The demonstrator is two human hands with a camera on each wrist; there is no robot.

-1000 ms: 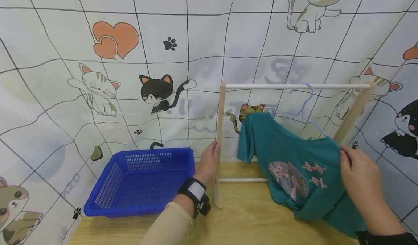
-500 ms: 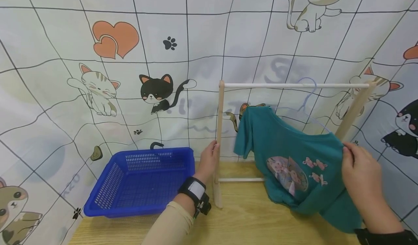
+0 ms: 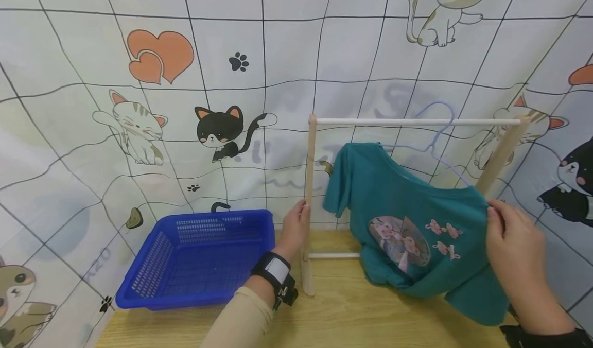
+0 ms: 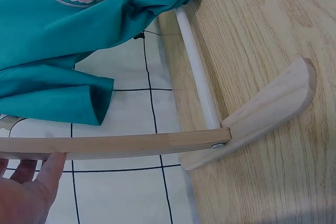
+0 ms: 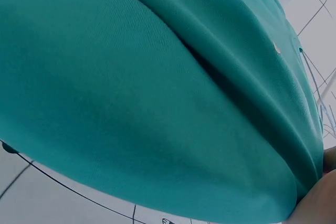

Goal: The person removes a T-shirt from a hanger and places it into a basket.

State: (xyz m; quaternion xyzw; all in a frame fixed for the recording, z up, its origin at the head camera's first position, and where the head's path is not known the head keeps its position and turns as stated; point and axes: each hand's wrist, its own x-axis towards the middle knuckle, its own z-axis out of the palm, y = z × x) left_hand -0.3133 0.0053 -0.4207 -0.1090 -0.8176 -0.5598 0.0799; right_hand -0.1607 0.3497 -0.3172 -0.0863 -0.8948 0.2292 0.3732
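A teal T-shirt (image 3: 407, 224) with a rabbit print hangs tilted on a thin light-blue hanger (image 3: 433, 147). My right hand (image 3: 516, 253) pinches the shirt's shoulder at the hanger's right end. The hanger's hook loops above the white top rail of a wooden clothes rack (image 3: 311, 183); whether it bears on the rail I cannot tell. At the rack's left post, my left hand (image 3: 294, 229) holds the wood between thumb and fingers. The left wrist view shows the thumb against the post (image 4: 115, 145). Teal cloth (image 5: 131, 98) covers most of the right wrist view.
A blue plastic basket (image 3: 199, 260) stands left of the rack on the wooden table (image 3: 343, 317). The rack's lower white rail (image 4: 197, 66) joins its left foot (image 4: 273, 103). Behind everything hangs a white cloth backdrop (image 3: 296, 54) with cat drawings.
The shirt and hanger have risen and swung slightly left, and the hook now stands higher above the top rail. My left hand has stayed on the post.
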